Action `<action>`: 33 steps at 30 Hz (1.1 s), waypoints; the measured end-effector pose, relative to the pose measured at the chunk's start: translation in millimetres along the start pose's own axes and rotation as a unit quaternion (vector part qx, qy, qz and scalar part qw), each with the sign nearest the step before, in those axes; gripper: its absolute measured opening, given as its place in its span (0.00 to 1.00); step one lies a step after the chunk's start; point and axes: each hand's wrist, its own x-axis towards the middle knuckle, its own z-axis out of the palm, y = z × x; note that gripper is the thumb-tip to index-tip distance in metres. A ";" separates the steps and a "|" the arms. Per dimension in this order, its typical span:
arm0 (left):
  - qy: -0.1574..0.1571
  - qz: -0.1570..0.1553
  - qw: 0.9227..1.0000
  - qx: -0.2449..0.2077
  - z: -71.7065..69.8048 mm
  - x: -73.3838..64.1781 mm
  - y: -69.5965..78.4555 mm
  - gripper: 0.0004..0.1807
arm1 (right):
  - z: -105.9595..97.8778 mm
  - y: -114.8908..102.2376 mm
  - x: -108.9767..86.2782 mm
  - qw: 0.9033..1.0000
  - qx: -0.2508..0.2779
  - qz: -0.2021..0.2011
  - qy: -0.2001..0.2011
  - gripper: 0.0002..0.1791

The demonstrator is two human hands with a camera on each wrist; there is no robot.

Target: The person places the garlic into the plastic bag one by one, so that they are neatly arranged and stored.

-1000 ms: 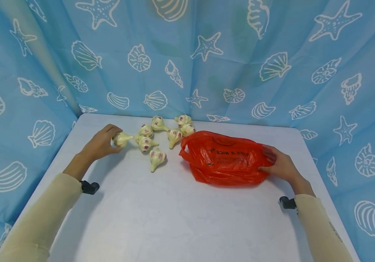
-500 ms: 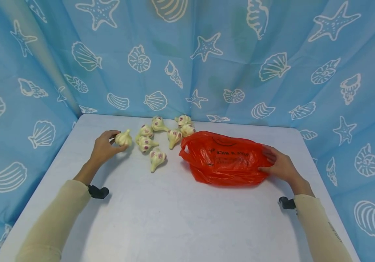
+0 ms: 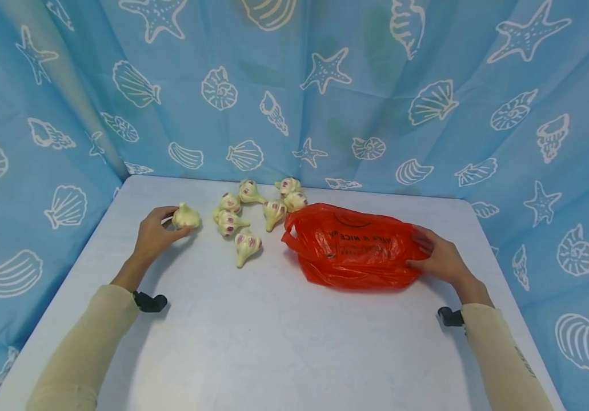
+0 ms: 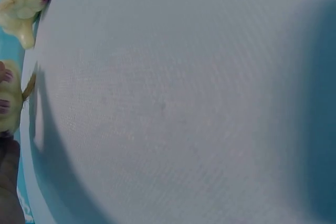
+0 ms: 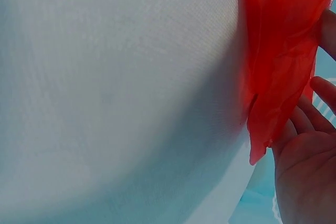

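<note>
At the left of the table, my left hand [image 3: 156, 233] holds a pale garlic bulb [image 3: 186, 217] between thumb and fingers, its stem pointing up. In the left wrist view, this garlic bulb [image 4: 9, 103] shows purple streaks at the left edge. Just right of the hand lies a loose group of several more garlic bulbs [image 3: 228, 223], the closest to me being a single bulb [image 3: 247, 246]. My right hand [image 3: 442, 260] grips the right end of a red plastic bag [image 3: 361, 248] with dark printing. The right wrist view shows fingers behind the bag [image 5: 283, 51].
A white-covered table [image 3: 284, 342] carries everything. Blue curtain [image 3: 284, 85] with white shell and starfish prints hangs along its back and both sides. Black wrist cameras sit on the left wrist [image 3: 150, 302] and the right wrist [image 3: 451, 317].
My left hand moved right with the garlic bulb, then slightly back left. The bulb's stem turned from pointing right to pointing up. The right hand and bag stayed put.
</note>
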 end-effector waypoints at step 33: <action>0.025 -0.001 0.999 -0.042 -7.3 -3.7 3.7 0.38 | 1.3 0.7 -0.6 1.000 0.002 0.000 -0.003 0.55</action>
